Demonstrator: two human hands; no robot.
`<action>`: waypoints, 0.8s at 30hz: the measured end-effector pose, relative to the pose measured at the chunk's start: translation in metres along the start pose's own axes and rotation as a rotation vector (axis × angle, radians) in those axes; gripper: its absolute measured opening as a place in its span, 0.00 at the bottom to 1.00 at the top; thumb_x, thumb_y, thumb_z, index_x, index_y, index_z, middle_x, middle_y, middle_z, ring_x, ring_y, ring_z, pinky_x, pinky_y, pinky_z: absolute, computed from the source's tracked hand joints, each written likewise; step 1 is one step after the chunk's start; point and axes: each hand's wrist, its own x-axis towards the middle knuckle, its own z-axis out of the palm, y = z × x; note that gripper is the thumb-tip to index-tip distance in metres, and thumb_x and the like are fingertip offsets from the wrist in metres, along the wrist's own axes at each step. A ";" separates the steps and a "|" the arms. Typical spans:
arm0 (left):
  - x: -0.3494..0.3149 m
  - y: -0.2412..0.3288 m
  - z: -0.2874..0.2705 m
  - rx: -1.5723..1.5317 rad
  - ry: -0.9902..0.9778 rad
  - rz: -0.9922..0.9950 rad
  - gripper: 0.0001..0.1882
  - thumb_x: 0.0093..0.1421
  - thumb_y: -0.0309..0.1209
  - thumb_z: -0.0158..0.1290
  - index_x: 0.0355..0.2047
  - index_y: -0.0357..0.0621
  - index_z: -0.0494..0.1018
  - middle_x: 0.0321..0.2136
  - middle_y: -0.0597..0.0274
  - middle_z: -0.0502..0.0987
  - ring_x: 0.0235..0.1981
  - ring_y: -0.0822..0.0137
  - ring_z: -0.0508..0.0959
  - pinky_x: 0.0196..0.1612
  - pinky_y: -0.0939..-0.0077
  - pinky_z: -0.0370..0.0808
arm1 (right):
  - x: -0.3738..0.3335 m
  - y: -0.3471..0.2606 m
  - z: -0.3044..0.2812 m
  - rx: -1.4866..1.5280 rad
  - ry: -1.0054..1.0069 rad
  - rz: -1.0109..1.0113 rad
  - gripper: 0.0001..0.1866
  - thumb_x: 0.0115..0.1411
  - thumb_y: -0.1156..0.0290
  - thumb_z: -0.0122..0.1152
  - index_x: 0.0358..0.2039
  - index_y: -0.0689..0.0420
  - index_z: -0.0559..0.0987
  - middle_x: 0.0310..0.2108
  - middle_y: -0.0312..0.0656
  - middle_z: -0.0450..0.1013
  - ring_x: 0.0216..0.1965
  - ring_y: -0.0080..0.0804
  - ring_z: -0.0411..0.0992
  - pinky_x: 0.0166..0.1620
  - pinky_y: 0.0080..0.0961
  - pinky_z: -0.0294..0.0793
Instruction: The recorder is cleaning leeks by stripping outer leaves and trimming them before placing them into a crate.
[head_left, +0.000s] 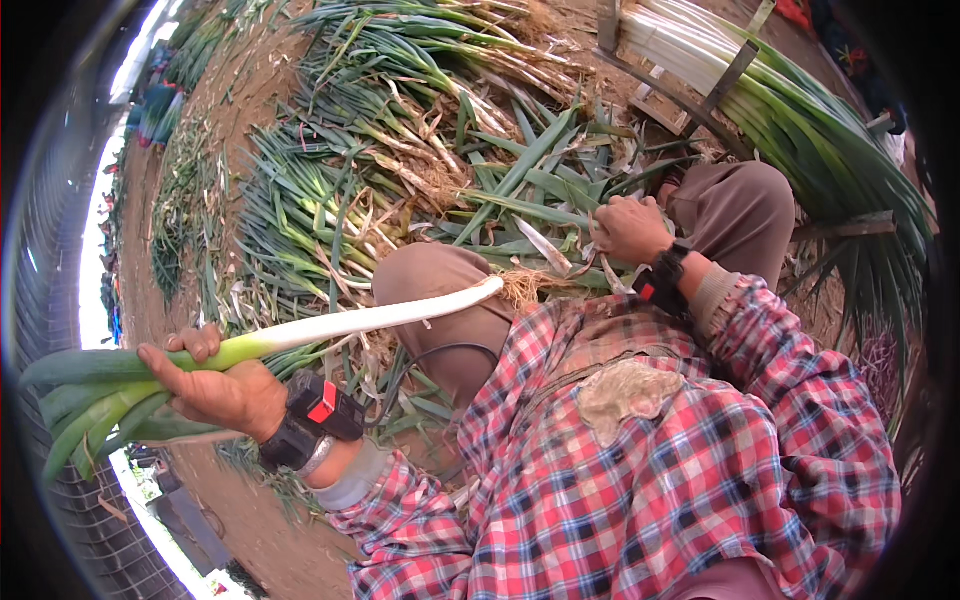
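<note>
A long green onion (370,318) with a white stem lies across my view. My left hand (225,390) is wrapped round it where the white turns to green. Its leaves (95,400) stick out past that hand to the left, and its rooted end (520,285) rests over my left knee. My right hand (630,230) is closed beside my right knee, low over loose leaves (545,205). A leaf strip shows by its fingers; what they hold, if anything, is hidden.
Heaps of untrimmed green onions (400,140) lie on the soil ahead. A bundle of cleaned onions (740,95) sits in a wooden rack (720,85) at the far right. Dark mesh (70,240) runs along the left, and a dark cable (440,350) loops by my left knee.
</note>
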 end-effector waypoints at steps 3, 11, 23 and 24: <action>-0.003 0.003 -0.002 -0.019 0.007 -0.014 0.19 0.58 0.37 0.62 0.41 0.44 0.65 0.24 0.67 0.65 0.19 0.77 0.63 0.22 0.83 0.61 | 0.005 -0.038 -0.002 0.323 0.271 -0.390 0.08 0.54 0.73 0.60 0.36 0.58 0.78 0.38 0.44 0.73 0.41 0.46 0.71 0.43 0.38 0.71; 0.004 0.008 -0.011 -0.341 -0.352 -0.143 0.17 0.62 0.41 0.56 0.39 0.40 0.66 0.19 0.72 0.63 0.14 0.81 0.60 0.18 0.87 0.59 | 0.006 -0.129 -0.019 0.764 0.055 -0.496 0.06 0.57 0.71 0.61 0.35 0.55 0.78 0.32 0.43 0.69 0.36 0.44 0.70 0.38 0.37 0.69; 0.005 0.006 -0.030 -0.553 -0.496 -0.243 0.20 0.63 0.38 0.55 0.44 0.32 0.67 0.17 0.71 0.63 0.13 0.81 0.61 0.17 0.87 0.59 | -0.014 -0.123 -0.007 0.415 0.291 -0.685 0.07 0.56 0.73 0.59 0.35 0.56 0.73 0.33 0.42 0.67 0.37 0.43 0.68 0.41 0.37 0.67; 0.004 0.006 -0.031 -0.552 -0.493 -0.246 0.20 0.63 0.38 0.55 0.44 0.32 0.67 0.17 0.71 0.63 0.13 0.81 0.61 0.17 0.87 0.59 | -0.016 -0.122 -0.007 0.367 0.311 -0.690 0.07 0.55 0.73 0.58 0.35 0.56 0.72 0.33 0.42 0.67 0.37 0.42 0.68 0.41 0.36 0.67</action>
